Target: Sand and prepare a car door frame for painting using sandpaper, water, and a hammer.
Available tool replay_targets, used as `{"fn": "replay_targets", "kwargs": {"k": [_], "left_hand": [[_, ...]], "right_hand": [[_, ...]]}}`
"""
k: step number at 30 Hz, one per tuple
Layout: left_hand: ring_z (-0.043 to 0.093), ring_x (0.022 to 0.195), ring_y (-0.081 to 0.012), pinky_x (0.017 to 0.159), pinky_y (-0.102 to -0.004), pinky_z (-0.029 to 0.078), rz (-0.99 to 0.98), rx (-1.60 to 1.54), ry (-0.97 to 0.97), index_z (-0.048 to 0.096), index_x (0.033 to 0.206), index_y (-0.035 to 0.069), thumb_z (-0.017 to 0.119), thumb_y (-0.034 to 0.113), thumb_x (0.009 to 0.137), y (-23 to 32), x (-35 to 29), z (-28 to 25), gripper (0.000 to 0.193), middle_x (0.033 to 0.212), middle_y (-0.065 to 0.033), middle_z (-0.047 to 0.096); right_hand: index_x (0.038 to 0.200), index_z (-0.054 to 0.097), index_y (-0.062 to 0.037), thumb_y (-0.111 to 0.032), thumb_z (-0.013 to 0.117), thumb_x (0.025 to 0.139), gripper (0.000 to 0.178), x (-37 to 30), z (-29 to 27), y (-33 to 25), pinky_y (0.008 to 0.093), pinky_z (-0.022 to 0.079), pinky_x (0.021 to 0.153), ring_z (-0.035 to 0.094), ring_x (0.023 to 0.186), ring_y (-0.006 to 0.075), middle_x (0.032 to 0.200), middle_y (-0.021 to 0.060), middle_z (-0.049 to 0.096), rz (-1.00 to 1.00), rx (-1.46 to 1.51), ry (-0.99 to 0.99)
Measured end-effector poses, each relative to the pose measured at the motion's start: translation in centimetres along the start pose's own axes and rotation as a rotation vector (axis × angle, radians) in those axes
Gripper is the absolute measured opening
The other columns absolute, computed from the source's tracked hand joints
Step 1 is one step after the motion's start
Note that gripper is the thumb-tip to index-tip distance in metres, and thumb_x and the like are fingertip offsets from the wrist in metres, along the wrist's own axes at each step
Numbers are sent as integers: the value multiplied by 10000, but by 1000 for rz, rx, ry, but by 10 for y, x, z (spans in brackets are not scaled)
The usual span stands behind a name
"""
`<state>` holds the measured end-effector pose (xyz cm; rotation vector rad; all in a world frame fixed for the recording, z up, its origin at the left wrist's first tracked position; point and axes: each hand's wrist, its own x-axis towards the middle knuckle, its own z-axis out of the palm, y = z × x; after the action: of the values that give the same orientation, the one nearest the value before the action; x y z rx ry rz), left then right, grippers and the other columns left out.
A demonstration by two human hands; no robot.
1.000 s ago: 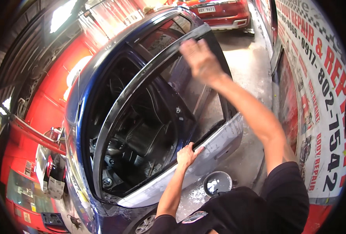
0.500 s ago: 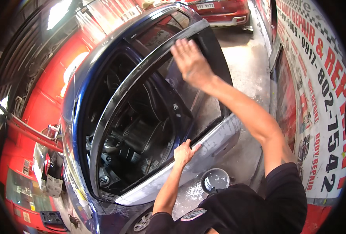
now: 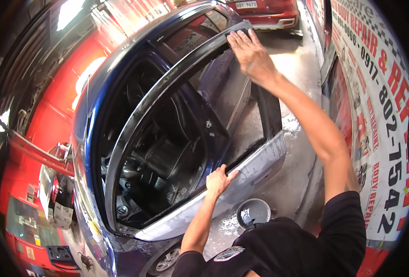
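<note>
A car door (image 3: pixel 204 207) with a grey, patchy lower panel and a black window frame stands open from a dark blue car (image 3: pixel 91 106). My left hand (image 3: pixel 218 181) is closed over the door's window sill, its fingers hooked over the inner edge. High on the door, my right hand (image 3: pixel 253 55) presses its fingers flat against the upper rear corner of the window frame (image 3: pixel 151 99). A small dark sheet, apparently sandpaper (image 3: pixel 237 32), shows at its fingertips; most of it is hidden under them.
Below the door, a round bucket (image 3: pixel 254 213) of greyish liquid stands on the wet, white-spattered floor. A printed banner (image 3: pixel 375 115) covers the wall at right. A red vehicle (image 3: pixel 264 14) is parked beyond the door; another red vehicle (image 3: pixel 33 226) is at lower left.
My right hand has slid up and to the right along the window frame to its upper corner. The left hand has kept its place on the sill.
</note>
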<state>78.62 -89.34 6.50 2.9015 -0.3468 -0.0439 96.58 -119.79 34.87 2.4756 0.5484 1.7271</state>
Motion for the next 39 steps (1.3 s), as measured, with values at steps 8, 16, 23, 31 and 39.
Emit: {"fn": "replay_targets", "kwargs": {"k": [8,16,23,31,39], "left_hand": [[766,936,-392,792,-514,597,-14,10,29,676,1154,75,530,833,926,-11,-3,6,806,981,-211,777],[762,940,-391,795,-512,596,-36,-23,9,677,1142,66,551,835,913,-17,-14,5,812,990,-208,775],[760,976,-393,833,-511,590,-50,5,-28,679,1195,67,556,826,918,-9,-5,-2,817,1029,-218,777],[760,980,-388,841,-517,586,-30,4,-36,690,1243,69,563,821,917,-4,-2,-1,830,1027,-226,777],[758,982,-398,851,-524,580,-27,-1,-34,686,1230,65,547,817,929,5,-1,-4,822,1031,-224,776]], "right_hand": [[1371,628,60,-91,533,955,453,11,-5,-5,546,383,1237,615,1366,347,1413,239,667,-16,14,11],[1409,598,93,-90,542,951,497,16,0,-45,559,382,1236,624,1351,366,1425,250,655,-69,130,35],[1461,562,84,-141,518,976,537,11,-7,-78,547,385,1234,594,1393,401,1481,308,600,-53,59,18],[1472,541,96,-100,508,989,522,8,-4,-32,540,340,1269,566,1410,411,1499,308,581,53,13,-64],[1451,560,94,-95,519,974,515,0,7,-4,537,385,1244,606,1370,370,1441,273,637,52,-74,25]]}}
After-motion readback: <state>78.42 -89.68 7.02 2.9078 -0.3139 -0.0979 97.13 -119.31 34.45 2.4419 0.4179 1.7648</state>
